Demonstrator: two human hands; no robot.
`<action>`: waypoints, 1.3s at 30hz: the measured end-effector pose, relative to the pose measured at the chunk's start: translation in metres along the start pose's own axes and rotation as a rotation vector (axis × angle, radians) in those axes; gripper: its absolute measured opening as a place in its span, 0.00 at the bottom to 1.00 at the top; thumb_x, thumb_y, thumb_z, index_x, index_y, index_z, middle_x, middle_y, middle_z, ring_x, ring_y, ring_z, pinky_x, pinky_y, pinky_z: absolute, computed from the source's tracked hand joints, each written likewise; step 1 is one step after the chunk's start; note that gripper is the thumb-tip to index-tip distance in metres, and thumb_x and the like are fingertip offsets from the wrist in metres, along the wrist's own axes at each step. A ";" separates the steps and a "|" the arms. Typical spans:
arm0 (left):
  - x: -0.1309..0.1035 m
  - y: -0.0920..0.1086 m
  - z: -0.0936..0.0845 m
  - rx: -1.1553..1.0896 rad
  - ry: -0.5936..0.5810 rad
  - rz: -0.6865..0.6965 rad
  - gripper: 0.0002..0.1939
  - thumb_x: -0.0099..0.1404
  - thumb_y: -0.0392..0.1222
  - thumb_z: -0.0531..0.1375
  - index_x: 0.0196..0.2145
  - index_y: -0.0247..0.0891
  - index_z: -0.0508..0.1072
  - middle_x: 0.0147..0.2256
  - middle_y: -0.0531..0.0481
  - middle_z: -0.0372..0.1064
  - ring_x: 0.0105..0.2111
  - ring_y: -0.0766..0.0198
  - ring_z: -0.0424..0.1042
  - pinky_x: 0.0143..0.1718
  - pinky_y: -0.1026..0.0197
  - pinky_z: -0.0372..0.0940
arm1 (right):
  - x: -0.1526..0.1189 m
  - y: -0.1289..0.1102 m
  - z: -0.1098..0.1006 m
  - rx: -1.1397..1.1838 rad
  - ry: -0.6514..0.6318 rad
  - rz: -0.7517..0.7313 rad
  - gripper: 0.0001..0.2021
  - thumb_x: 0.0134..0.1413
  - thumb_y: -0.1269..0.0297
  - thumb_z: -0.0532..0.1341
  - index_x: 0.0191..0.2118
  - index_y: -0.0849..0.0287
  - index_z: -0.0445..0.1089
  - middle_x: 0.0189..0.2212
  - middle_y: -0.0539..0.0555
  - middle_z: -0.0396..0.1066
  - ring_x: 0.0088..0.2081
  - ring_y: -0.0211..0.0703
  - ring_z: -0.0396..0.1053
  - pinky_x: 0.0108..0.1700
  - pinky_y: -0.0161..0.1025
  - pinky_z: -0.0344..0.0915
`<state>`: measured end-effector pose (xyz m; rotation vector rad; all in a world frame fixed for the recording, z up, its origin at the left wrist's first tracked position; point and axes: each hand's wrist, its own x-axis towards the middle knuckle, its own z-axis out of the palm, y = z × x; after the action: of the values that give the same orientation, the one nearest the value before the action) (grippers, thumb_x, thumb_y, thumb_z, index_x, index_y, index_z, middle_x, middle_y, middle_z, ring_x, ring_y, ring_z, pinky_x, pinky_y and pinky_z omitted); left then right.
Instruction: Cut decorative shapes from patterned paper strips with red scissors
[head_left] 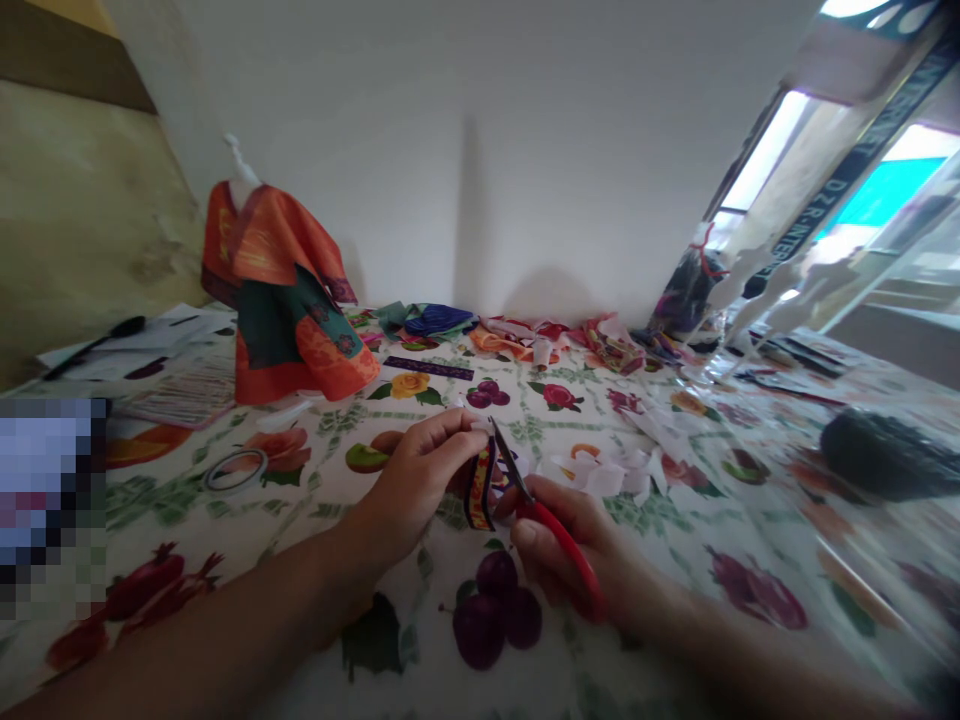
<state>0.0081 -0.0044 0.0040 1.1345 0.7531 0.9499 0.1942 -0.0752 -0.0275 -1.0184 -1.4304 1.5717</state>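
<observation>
In the middle of the head view my left hand (427, 465) pinches the upper end of a dark patterned ribbon (481, 487) with yellow and red figures, which hangs down in a curve. My right hand (566, 525) is closed around the red handles of a pair of scissors (559, 550). Their blades point up and to the left, lying close beside the ribbon's top end and my left fingertips. Whether the blades touch the ribbon I cannot tell. Both hands are above the fruit-patterned tablecloth (495, 610).
A doll-sized orange and green robe (281, 290) stands at the left on a white form. Fabric scraps (517, 340) lie along the wall, with a dark ribbon strip (428, 368) in front. White scraps (615, 470), a tape roll (235, 468) and a black bundle (889, 455) surround the hands.
</observation>
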 end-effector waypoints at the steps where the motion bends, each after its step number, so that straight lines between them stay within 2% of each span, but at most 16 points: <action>1: 0.000 0.000 0.000 -0.009 -0.001 0.000 0.09 0.63 0.43 0.65 0.29 0.38 0.71 0.23 0.55 0.69 0.22 0.69 0.67 0.25 0.66 0.64 | 0.000 -0.001 0.000 -0.016 0.002 -0.005 0.24 0.68 0.42 0.67 0.43 0.61 0.67 0.22 0.45 0.65 0.20 0.31 0.59 0.20 0.27 0.54; 6: 0.003 0.000 -0.002 -0.004 -0.008 0.032 0.09 0.65 0.42 0.63 0.29 0.39 0.70 0.21 0.55 0.71 0.19 0.69 0.66 0.20 0.67 0.61 | -0.001 -0.004 -0.001 -0.041 0.004 -0.005 0.25 0.67 0.39 0.67 0.42 0.60 0.66 0.21 0.45 0.65 0.19 0.32 0.60 0.19 0.27 0.53; 11: 0.003 0.006 -0.002 0.079 -0.009 0.085 0.10 0.67 0.43 0.62 0.29 0.39 0.70 0.22 0.56 0.70 0.18 0.72 0.64 0.19 0.69 0.57 | 0.001 -0.002 -0.002 -0.056 -0.002 -0.004 0.27 0.65 0.37 0.67 0.38 0.58 0.63 0.23 0.47 0.67 0.20 0.33 0.62 0.20 0.28 0.56; 15: 0.002 0.010 -0.003 0.139 0.005 0.095 0.11 0.68 0.43 0.61 0.29 0.39 0.69 0.22 0.55 0.70 0.18 0.72 0.62 0.19 0.69 0.56 | 0.000 -0.002 -0.001 -0.059 -0.011 -0.011 0.26 0.66 0.37 0.66 0.39 0.58 0.63 0.23 0.46 0.66 0.21 0.33 0.62 0.21 0.28 0.57; 22: 0.003 0.005 -0.005 0.198 0.048 0.128 0.10 0.67 0.45 0.63 0.29 0.39 0.71 0.23 0.56 0.68 0.21 0.70 0.65 0.22 0.68 0.60 | 0.000 -0.003 -0.001 -0.040 -0.012 0.000 0.27 0.66 0.38 0.67 0.39 0.59 0.63 0.24 0.47 0.67 0.22 0.34 0.63 0.22 0.28 0.58; 25: 0.003 0.003 -0.006 0.203 0.051 0.115 0.10 0.66 0.46 0.64 0.30 0.38 0.72 0.24 0.56 0.68 0.23 0.69 0.67 0.24 0.68 0.62 | -0.001 -0.002 -0.001 -0.019 -0.026 0.000 0.26 0.66 0.38 0.67 0.41 0.59 0.64 0.23 0.47 0.67 0.21 0.34 0.62 0.22 0.28 0.57; 29: 0.002 0.002 -0.006 0.157 -0.022 0.063 0.12 0.66 0.46 0.64 0.28 0.38 0.72 0.23 0.55 0.70 0.22 0.68 0.69 0.24 0.67 0.64 | 0.000 -0.002 0.001 -0.022 -0.015 -0.005 0.27 0.65 0.37 0.67 0.44 0.60 0.66 0.23 0.46 0.66 0.21 0.34 0.61 0.22 0.29 0.57; 32: 0.001 0.003 -0.004 0.120 -0.031 0.040 0.11 0.64 0.45 0.65 0.27 0.38 0.72 0.23 0.55 0.70 0.22 0.67 0.69 0.24 0.67 0.65 | 0.000 -0.002 0.002 -0.039 -0.006 -0.016 0.25 0.67 0.38 0.66 0.45 0.59 0.67 0.24 0.46 0.66 0.21 0.35 0.62 0.22 0.29 0.57; 39: 0.000 0.003 0.000 0.116 -0.012 0.044 0.13 0.63 0.45 0.64 0.24 0.38 0.70 0.22 0.56 0.65 0.22 0.68 0.66 0.24 0.67 0.62 | -0.001 0.000 -0.001 -0.055 -0.027 -0.041 0.23 0.69 0.41 0.66 0.41 0.58 0.66 0.24 0.47 0.67 0.23 0.35 0.62 0.23 0.29 0.59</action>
<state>0.0075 -0.0039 0.0064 1.2618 0.7845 0.9444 0.1950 -0.0756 -0.0279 -0.9974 -1.5109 1.5293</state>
